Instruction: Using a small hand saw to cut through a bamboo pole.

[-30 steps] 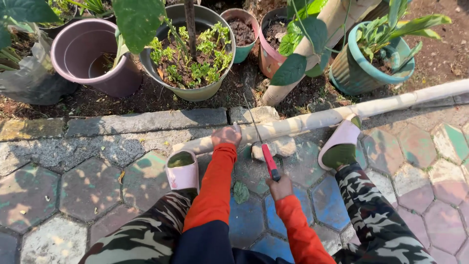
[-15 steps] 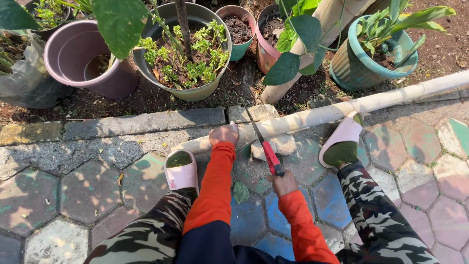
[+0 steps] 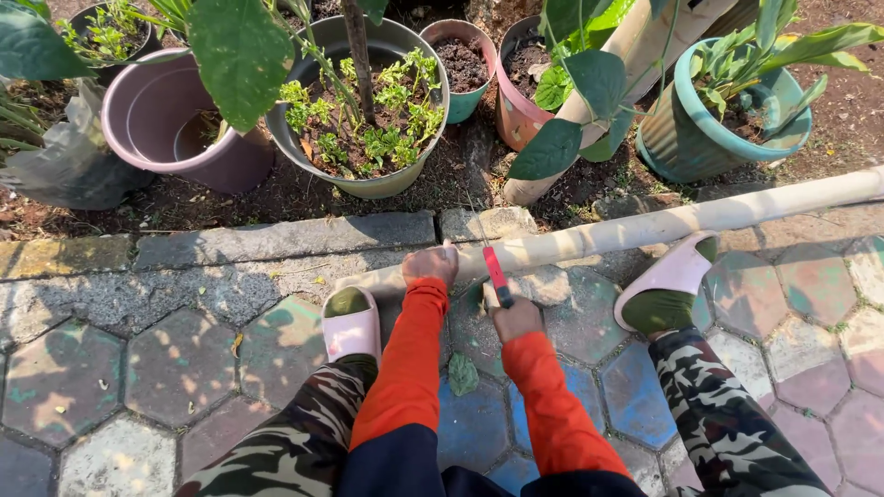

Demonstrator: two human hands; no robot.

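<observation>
A long pale bamboo pole [image 3: 645, 228] lies across the paved ground, running from the middle of the scene up toward the far right, its near end resting by the stone kerb [image 3: 276, 237]. The left hand [image 3: 430, 265] presses down on that near end, fingers curled together over the pole and gripping it. Just to its right, the right hand [image 3: 516, 319] is wrapped tight around the dark grip of a small red-handled saw [image 3: 495, 271], fingers clamped on it; the thin blade points away from the person and crosses the pole right beside the left hand, touching it. Both arms wear bright orange sleeves [image 3: 410, 368]. The person squats with knees spread in camouflage trousers [image 3: 718, 414], a pale pink slipper [image 3: 350, 327] on the left foot just left of the hands and another pink slipper [image 3: 668, 276] on the right foot, tilted up against the pole. The ground is made of hexagonal paving stones [image 3: 157, 368] in faded colours, with a single green leaf [image 3: 462, 375] lying between the arms. Beyond the kerb is bare soil with a row of pots: an empty mauve pot [image 3: 170, 120] at far left, a grey-green pot [image 3: 368, 101] with small leafy plants, and a teal ribbed pot [image 3: 718, 120] at far right.
</observation>
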